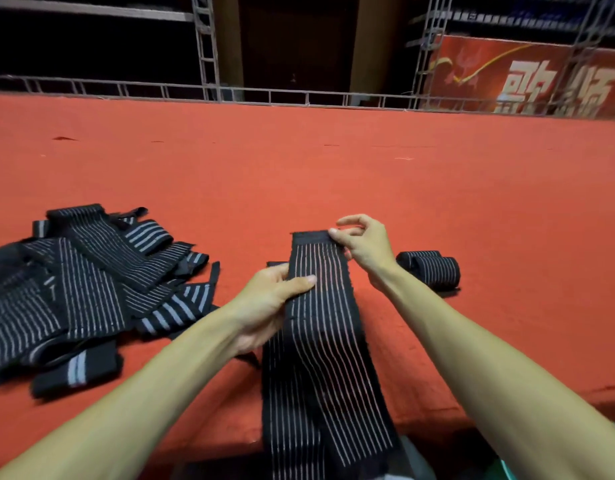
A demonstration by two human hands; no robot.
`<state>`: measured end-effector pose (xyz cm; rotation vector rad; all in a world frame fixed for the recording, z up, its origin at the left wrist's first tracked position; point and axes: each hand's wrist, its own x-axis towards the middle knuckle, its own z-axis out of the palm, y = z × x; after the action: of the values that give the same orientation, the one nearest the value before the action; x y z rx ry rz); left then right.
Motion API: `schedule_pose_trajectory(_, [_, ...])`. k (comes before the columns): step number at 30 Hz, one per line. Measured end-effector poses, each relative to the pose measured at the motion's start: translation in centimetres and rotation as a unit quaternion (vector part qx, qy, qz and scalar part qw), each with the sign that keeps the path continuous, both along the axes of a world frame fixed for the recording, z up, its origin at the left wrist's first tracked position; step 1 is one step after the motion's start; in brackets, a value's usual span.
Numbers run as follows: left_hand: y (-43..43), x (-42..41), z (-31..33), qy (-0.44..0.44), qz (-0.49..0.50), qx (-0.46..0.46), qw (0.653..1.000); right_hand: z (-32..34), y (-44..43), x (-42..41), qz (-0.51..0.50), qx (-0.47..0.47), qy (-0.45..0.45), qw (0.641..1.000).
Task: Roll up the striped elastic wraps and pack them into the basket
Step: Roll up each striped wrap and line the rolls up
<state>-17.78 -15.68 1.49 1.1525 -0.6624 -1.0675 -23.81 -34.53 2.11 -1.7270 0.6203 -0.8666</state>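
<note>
On the red table, we hold one striped wrap stretched toward us.
Our right hand pinches its far end; our left hand grips mid-strip.

red banner, large white Chinese characters, cut off, unreadable

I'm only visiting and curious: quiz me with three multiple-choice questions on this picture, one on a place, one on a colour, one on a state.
1. The rolled bundle lies: A. right of the right hand; B. in a basket; C. on a shelf.
2. The table cover is: A. green; B. red; C. white.
3. The held wrap is: A. fully rolled; B. knotted; C. unrolled.
Answers: 1 A, it sits beside that wrist; 2 B, red cloth spans the table; 3 C, the left hand and right hand hold it stretched flat.
</note>
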Motion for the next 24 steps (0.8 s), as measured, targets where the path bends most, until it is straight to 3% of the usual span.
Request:
schedule_pose_trajectory(3, [0.8,2.3,-2.3,-0.111,0.029,0.100,0.988,-2.0,0.3,1.4,0.026,-0.019,0.074,0.997])
schedule_pose_trajectory(6, [1.0,4.6,-4.0,-0.307,0.044,0.180,0.933,-3.5,0.3,2.4,0.053,-0.007,0.110,0.992])
schedule_pose_trajectory(9, [-0.1,6.5,-4.7,-0.403,0.113,0.197,0.887,-4.8,0.0,3.2,0.078,-0.007,0.134,0.988])
schedule_pose_trajectory(15, [-4.2,10.7,-5.6,-0.463,0.207,0.186,0.842,-6.7,-0.7,5.3,0.094,0.034,0.128,0.987])
schedule_pose_trajectory(21, [-7.3,13.1,-7.2,-0.453,0.240,0.179,0.840,-8.3,-2.3,7.8,0.015,-0.066,0.144,0.987])
schedule_pose_trajectory(24, [-8.2,13.5,-8.3,-0.475,0.254,0.185,0.822,-9.2,-2.8,8.2,-0.011,-0.131,0.166,0.977])
